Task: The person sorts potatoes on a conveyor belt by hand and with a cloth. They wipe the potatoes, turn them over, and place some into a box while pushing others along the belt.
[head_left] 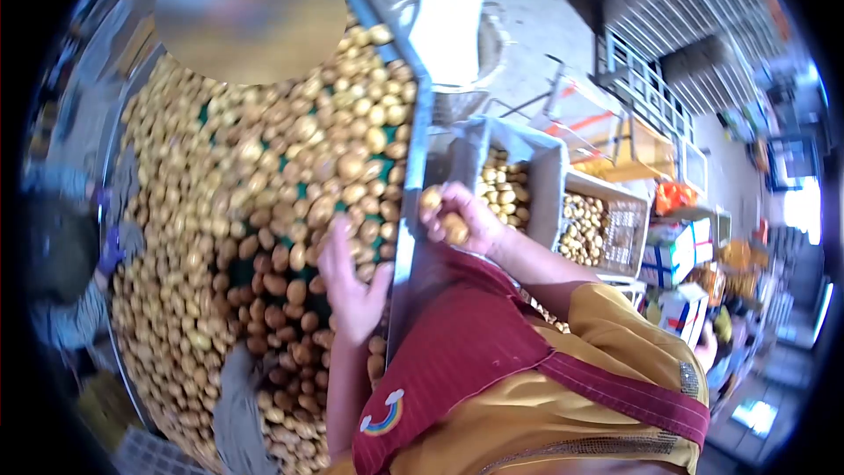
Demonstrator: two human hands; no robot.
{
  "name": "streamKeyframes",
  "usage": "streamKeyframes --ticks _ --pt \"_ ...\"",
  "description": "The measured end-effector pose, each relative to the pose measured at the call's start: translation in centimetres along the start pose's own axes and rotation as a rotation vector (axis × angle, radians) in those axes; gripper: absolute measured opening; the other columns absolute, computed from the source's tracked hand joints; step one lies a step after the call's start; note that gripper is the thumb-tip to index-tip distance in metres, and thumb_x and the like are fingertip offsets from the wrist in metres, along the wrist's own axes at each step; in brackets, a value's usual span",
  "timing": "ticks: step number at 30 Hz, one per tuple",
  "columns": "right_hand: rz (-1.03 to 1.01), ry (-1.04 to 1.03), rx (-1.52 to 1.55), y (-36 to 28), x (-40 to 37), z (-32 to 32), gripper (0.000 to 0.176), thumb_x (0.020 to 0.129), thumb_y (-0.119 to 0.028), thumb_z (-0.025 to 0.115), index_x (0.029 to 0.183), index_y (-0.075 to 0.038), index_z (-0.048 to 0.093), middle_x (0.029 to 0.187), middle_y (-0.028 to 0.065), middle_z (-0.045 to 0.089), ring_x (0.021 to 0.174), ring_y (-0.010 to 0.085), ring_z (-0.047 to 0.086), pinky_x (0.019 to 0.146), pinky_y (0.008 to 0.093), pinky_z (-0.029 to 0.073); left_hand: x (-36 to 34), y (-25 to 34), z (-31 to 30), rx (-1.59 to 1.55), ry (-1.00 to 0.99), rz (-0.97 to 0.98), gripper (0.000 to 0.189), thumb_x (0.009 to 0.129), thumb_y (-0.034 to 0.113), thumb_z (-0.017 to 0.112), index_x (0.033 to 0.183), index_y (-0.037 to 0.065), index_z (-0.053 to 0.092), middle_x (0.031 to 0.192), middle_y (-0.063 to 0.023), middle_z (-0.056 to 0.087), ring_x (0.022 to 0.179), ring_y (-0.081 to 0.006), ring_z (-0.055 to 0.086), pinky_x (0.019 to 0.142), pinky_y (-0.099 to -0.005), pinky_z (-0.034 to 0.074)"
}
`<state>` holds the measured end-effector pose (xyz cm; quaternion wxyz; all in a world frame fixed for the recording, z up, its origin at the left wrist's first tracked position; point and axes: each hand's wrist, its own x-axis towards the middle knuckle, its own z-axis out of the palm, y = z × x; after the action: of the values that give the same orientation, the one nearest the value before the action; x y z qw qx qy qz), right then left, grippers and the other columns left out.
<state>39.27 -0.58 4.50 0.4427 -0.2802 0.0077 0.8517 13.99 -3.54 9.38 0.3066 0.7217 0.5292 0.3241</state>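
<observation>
Two small potatoes sat in your right hand, gripped between thumb and curled fingers, just outside the near edge of the metal-rimmed table and close to the lined crate. Your left hand was open over the loose potatoes inside that same edge, thumb spread from the fingers; whether its underside touched any, you could not tell from this view. More potatoes covered the surface from the near edge across to the far one, with green patches showing between them. Each potato looked light, firm and stiff, likely to bear a steady squeeze, though its skin could have scuffed or bruised in a hard drop. Their rounded, rather smooth sides seemed apt to roll or slip, above all with two sharing one hand. The surest hold was around the widest part, thumb opposite the fingertips, with the palm backing the second potato.
</observation>
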Motion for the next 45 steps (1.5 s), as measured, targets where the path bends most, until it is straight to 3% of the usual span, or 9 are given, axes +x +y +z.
streamKeyframes --ticks 8,11,13,15,24,26,30,36,45 --pt "-0.753 0.725 0.055 -18.5 -11.0 -16.3 0.037 0.097 -0.040 0.066 0.114 -0.007 0.066 0.089 0.0048 0.067 0.073 0.0130 0.062 0.062 0.0245 0.054 -8.7 -6.9 -6.5 0.454 0.196 -0.159 0.065 0.093 0.020 0.064 0.154 0.009 0.043 0.152 -0.0215 0.046 0.139 -0.0417 0.041 0.111 -0.0555 0.037" --pt "-0.789 1.195 -2.102 -20.1 -17.5 -25.6 0.030 0.099 -0.029 0.059 0.115 -0.006 0.070 0.100 0.0074 0.070 0.082 0.0125 0.063 0.074 0.0307 0.055 -14.8 -8.2 -13.2 0.859 0.300 -0.304 0.066 0.094 0.038 0.064 0.151 0.010 0.048 0.151 -0.0181 0.049 0.136 -0.0406 0.046 0.113 -0.0546 0.031" --pt "-0.448 1.302 -1.295 -21.6 -22.4 -29.9 0.044 0.093 -0.037 0.063 0.121 -0.003 0.069 0.115 0.0228 0.070 0.097 0.0326 0.068 0.086 0.0405 0.055 -19.7 -7.0 -17.2 1.177 0.340 -0.472 0.076 0.092 0.043 0.065 0.157 0.014 0.039 0.159 -0.0163 0.039 0.145 -0.0397 0.036 0.114 -0.0616 0.025" --pt "-0.011 1.715 -2.010 -20.4 -25.5 -33.1 0.054 0.087 -0.037 0.065 0.131 -0.006 0.062 0.131 0.0226 0.061 0.114 0.0386 0.063 0.100 0.0463 0.048 -24.0 -6.5 -20.1 1.324 0.328 -0.859 0.093 0.085 0.053 0.070 0.163 0.024 0.026 0.168 -0.0122 0.023 0.154 -0.0388 0.020 0.113 -0.0718 0.020" --pt "-0.579 0.533 -1.976 -9.0 -5.5 -9.5 0.026 0.090 -0.003 0.060 0.115 -0.001 0.069 0.107 0.0138 0.068 0.099 0.0260 0.068 0.086 0.0356 0.056 -24.9 -7.0 -26.7 1.162 0.154 -0.980 0.042 0.089 0.044 0.070 0.122 0.017 0.065 0.145 -0.0047 0.056 0.149 -0.0324 0.035 0.112 -0.0801 0.012" --pt "-0.676 0.180 -1.895 -4.6 -1.2 -1.3 0.022 0.090 -0.002 0.066 0.113 -0.001 0.069 0.106 0.0129 0.068 0.093 0.0254 0.069 0.081 0.0345 0.056 -23.2 -7.0 -26.6 1.250 0.223 -0.684 0.022 0.096 0.029 0.064 0.102 0.008 0.066 0.098 -0.0096 0.069 0.098 -0.0325 0.065 0.112 -0.0609 0.032" --pt "-0.769 -0.606 -1.575 6.5 5.4 9.3 0.031 0.086 -0.012 0.074 0.116 -0.005 0.069 0.102 0.0112 0.068 0.094 0.0295 0.067 0.088 0.0409 0.052 -20.7 -4.1 -24.4 0.972 0.528 -0.480 0.018 0.100 0.020 0.058 0.095 0.002 0.060 0.090 -0.0170 0.060 0.082 -0.0384 0.058 0.070 -0.0471 0.047" --pt "-0.612 -1.182 -1.524 19.3 8.0 18.6 0.095 0.073 -0.032 0.086 0.151 -0.004 0.040 0.144 0.0229 0.052 0.130 0.0409 0.051 0.108 0.0487 0.042 -16.2 -0.1 -18.0 0.490 0.468 -0.347 0.020 0.077 0.015 0.076 0.089 0.003 0.065 0.092 -0.0137 0.061 0.088 -0.0374 0.059 0.079 -0.0445 0.049" --pt "-0.336 -0.646 -1.787 8.4 10.2 14.1 0.038 0.080 -0.004 0.078 0.117 -0.004 0.068 0.104 0.0101 0.074 0.094 0.0212 0.071 0.084 0.0332 0.056 -22.2 -3.4 -16.0 0.620 0.191 -0.526 0.078 0.078 0.019 0.075 0.150 0.013 0.046 0.144 -0.0149 0.052 0.132 -0.0385 0.048 0.109 -0.0492 0.040"
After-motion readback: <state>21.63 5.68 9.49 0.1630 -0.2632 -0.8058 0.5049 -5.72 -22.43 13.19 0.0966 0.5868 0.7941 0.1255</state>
